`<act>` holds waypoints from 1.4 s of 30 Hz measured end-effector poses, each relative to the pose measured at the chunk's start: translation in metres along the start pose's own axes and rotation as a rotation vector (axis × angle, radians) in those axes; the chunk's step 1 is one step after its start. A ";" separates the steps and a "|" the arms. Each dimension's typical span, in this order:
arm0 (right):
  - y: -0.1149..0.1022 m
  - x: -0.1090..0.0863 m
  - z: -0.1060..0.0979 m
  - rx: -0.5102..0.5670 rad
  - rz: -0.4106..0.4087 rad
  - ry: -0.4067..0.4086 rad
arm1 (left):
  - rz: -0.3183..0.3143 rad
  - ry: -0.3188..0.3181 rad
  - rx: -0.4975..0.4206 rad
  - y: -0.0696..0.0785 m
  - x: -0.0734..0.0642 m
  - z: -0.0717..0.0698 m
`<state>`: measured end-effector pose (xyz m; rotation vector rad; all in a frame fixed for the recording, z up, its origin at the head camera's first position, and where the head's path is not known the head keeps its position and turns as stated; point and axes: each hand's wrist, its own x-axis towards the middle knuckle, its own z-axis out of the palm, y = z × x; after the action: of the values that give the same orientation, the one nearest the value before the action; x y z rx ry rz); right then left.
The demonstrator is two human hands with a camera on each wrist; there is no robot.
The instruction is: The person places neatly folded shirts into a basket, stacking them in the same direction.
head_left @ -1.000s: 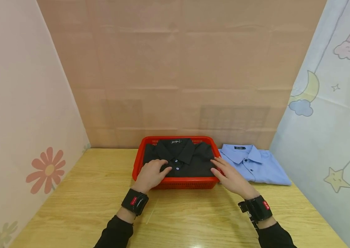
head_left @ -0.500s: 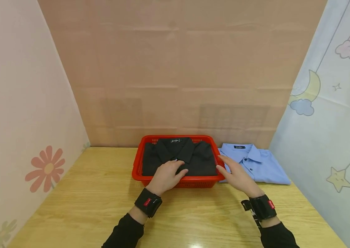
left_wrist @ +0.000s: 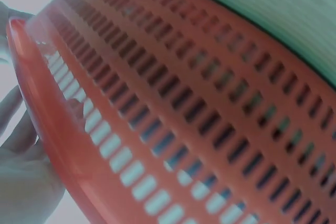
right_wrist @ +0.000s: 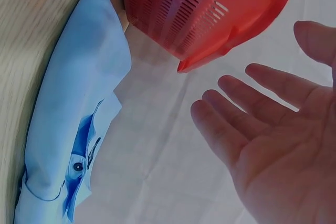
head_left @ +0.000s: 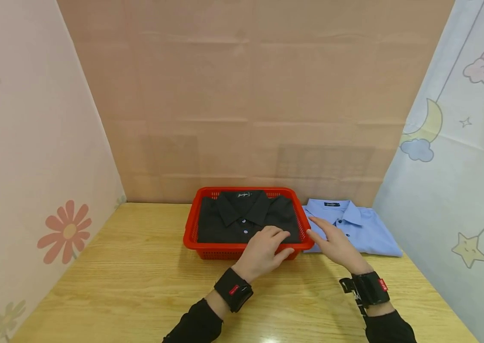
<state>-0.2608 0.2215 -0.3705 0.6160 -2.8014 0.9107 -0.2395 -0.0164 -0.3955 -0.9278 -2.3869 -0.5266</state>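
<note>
A folded black shirt (head_left: 242,214) lies collar up inside the red plastic basket (head_left: 242,246). Over the basket's front right rim hovers my left hand (head_left: 263,252), its fingers loosely bent and holding nothing; whether it touches the rim I cannot tell. Beside the right rim is my right hand (head_left: 337,245), fingers extended. The right wrist view has that hand (right_wrist: 283,119) spread and apart from the basket (right_wrist: 205,14). To the basket's right a folded light blue shirt (head_left: 346,228) rests on the table. Slotted basket wall (left_wrist: 173,87) fills most of the left wrist view.
The pale wooden table (head_left: 108,276) runs up to a brown paper backdrop (head_left: 242,95). Printed panels stand on both sides, one with a red flower (head_left: 68,232), the other with a star (head_left: 470,249).
My left hand has slid right across the black shirt, from its left side to the basket's front right. My right hand has shifted slightly right. Basket and shirts stay put.
</note>
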 end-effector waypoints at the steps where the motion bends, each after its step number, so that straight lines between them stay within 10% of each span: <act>1: 0.000 0.000 -0.001 0.000 0.006 -0.004 | 0.010 0.010 0.002 0.002 0.001 0.002; 20: 0.019 -0.007 -0.021 -0.014 0.089 -0.062 | 0.169 0.077 0.146 0.044 0.014 0.027; 32: 0.048 -0.015 -0.043 -0.029 0.186 -0.091 | 0.254 -0.140 0.080 0.066 0.018 0.040; 42: 0.075 -0.024 -0.056 -0.054 0.309 -0.147 | 0.082 -0.419 0.117 0.072 0.021 0.056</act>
<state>-0.2702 0.3175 -0.3715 0.2550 -3.1011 0.8646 -0.2204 0.0730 -0.4157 -1.1694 -2.6966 -0.1673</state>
